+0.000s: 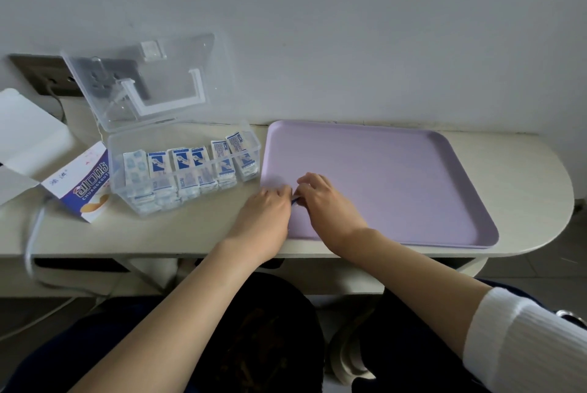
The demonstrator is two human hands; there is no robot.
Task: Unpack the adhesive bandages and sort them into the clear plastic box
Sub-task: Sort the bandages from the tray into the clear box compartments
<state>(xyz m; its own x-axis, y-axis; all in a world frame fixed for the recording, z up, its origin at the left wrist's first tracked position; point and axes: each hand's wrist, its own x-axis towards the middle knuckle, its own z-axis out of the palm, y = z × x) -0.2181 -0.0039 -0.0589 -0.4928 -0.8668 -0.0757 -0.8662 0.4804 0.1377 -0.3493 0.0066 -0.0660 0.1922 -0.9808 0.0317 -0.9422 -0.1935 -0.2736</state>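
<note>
Table (190,227): carton (85,192), clear box (117,170), lilac tray (413,186); left hand (266,208), right hand (327,199) pinch bandage (295,200).

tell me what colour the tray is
The tray is plain pale lilac, clearest in the head view.

Clear glossy plastic box (187,145), matt lilac plastic tray (413,176), printed cardboard carton (85,189), ribbed knit sleeve (521,338).

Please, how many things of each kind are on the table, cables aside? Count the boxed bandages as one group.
Clear plastic box with open lid: 1
Flat lilac plastic tray: 1
Blue and white printed cardboard carton: 1
White cardboard piece, left edge: 1
Group of wrapped bandages inside: 1
Small blue piece pinched between left hand and right hand: 1
Total: 6
</note>
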